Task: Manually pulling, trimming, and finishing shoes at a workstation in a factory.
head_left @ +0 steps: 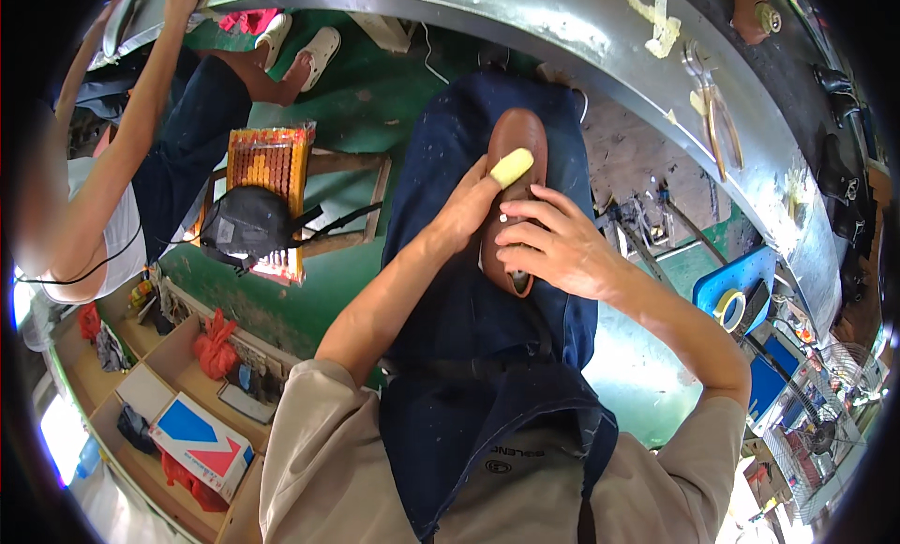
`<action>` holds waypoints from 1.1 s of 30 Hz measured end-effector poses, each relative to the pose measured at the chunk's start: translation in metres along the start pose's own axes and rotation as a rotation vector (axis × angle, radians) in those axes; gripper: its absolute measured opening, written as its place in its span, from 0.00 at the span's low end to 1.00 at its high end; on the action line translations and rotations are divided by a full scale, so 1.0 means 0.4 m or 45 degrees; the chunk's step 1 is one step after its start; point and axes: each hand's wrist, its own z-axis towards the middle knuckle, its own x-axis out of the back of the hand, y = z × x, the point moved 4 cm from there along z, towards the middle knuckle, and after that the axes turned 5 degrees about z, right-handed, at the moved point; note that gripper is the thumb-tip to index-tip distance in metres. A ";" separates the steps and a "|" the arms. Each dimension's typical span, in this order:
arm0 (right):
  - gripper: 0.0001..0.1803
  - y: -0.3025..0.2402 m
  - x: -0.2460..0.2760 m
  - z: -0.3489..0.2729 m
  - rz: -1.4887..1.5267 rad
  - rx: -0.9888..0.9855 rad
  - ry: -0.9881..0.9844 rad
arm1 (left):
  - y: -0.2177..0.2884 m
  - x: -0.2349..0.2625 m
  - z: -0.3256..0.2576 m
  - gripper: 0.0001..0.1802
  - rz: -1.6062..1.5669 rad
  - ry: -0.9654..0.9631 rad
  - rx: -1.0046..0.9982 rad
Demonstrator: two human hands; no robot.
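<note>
Head view. Workshop with green floor [347,113]; curved grey metal bench edge [525,9] arcing from 11 to 3 o'clock. Wooden stool [352,202] at 9 o'clock, carrying a beaded seat mat [270,164] and a black pouch [246,220]. Co-worker's arm [131,131] at 10 o'clock, two white shoes by that person's feet. Shelving at 7 o'clock with one red, white and blue box [202,441]. Tape roll [729,308] on a blue tray at 3 o'clock.

One brown leather shoe [514,141] at centre, lying sole-down on the navy apron [469,319] over the lap, toe toward 12 o'clock. Left hand [469,206] curled against the shoe's side, one yellow finger cot [511,167] on its thumb, pressed to the upper. Right hand [548,244] fingers bent, spread loosely over the shoe's opening, clasping it.

Judgement: shoe light, upper pliable, smooth and scuff-prone, sole stiff; best gripped at heel and around the sides.
</note>
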 end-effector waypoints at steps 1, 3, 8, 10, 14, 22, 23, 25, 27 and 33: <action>0.08 -0.004 -0.013 0.002 -0.020 -0.003 0.060 | 0.005 0.001 -0.003 0.25 0.029 0.003 -0.006; 0.08 -0.004 -0.030 0.010 0.032 -0.054 0.169 | -0.009 0.018 0.017 0.26 -0.001 0.025 0.042; 0.09 0.005 -0.045 0.021 0.504 -0.518 0.442 | -0.047 0.033 0.045 0.24 -0.174 -0.095 0.070; 0.11 0.019 -0.008 0.026 0.617 -0.489 0.371 | -0.050 0.041 0.037 0.24 -0.180 -0.110 0.067; 0.14 0.011 -0.006 0.045 0.146 -0.179 0.077 | -0.017 0.032 0.010 0.24 -0.157 -0.064 0.094; 0.04 0.012 -0.067 0.028 0.646 -0.449 0.555 | -0.051 0.041 0.048 0.23 -0.158 -0.059 0.123; 0.04 0.028 -0.060 0.037 0.800 -0.511 0.686 | -0.044 0.039 0.044 0.24 -0.175 -0.042 0.150; 0.07 0.039 -0.062 0.024 1.553 -0.905 0.887 | -0.040 0.025 0.017 0.24 -0.252 -0.017 0.177; 0.10 0.039 -0.047 0.011 1.452 -0.912 0.810 | -0.035 0.011 0.007 0.24 -0.334 0.003 0.200; 0.12 0.143 0.212 -0.115 0.161 -0.955 0.989 | -0.053 0.007 0.058 0.29 -0.694 -0.094 0.047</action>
